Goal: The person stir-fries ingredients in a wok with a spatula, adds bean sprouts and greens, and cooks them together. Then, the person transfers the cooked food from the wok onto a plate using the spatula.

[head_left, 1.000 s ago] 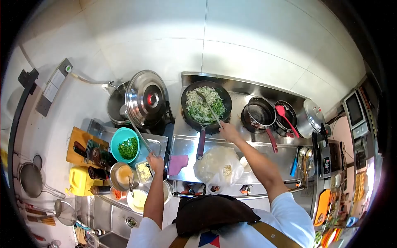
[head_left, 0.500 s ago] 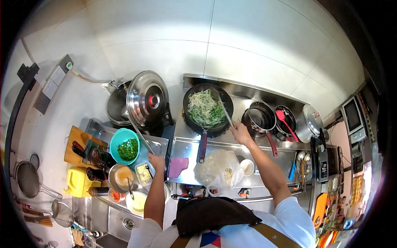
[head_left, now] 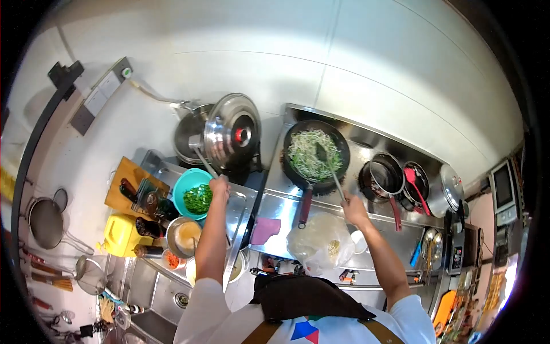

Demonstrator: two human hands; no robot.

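My left hand (head_left: pixel 219 184) is closed round the handle of a metal ladle (head_left: pixel 205 162), whose far end reaches into the big pot (head_left: pixel 189 137) beside a propped steel lid (head_left: pixel 232 133). My right hand (head_left: pixel 354 207) grips the handle of a spatula (head_left: pixel 336 179); its dark head rests among pale sprouts and green strips (head_left: pixel 309 156) in the black frying pan (head_left: pixel 292 172). The pan's dark red handle (head_left: pixel 305 207) points toward me, untouched. Just below my left hand is a turquoise bowl (head_left: pixel 179 189) of chopped greens (head_left: pixel 198 199).
A plastic bag (head_left: pixel 318 241) and pink cloth (head_left: pixel 266 230) lie before the pan. Two dark pots (head_left: pixel 385 175), a red spatula (head_left: pixel 416 186) and a pressure cooker (head_left: pixel 448 189) stand right. A yellow jug (head_left: pixel 121 235), bottles and a cutting board (head_left: pixel 129 178) are at left.
The whole view has shifted, with the scene now farther right. My left hand has moved up toward the pot, its ladle now reaching inside. The right hand's spatula has turned over among the sprouts.
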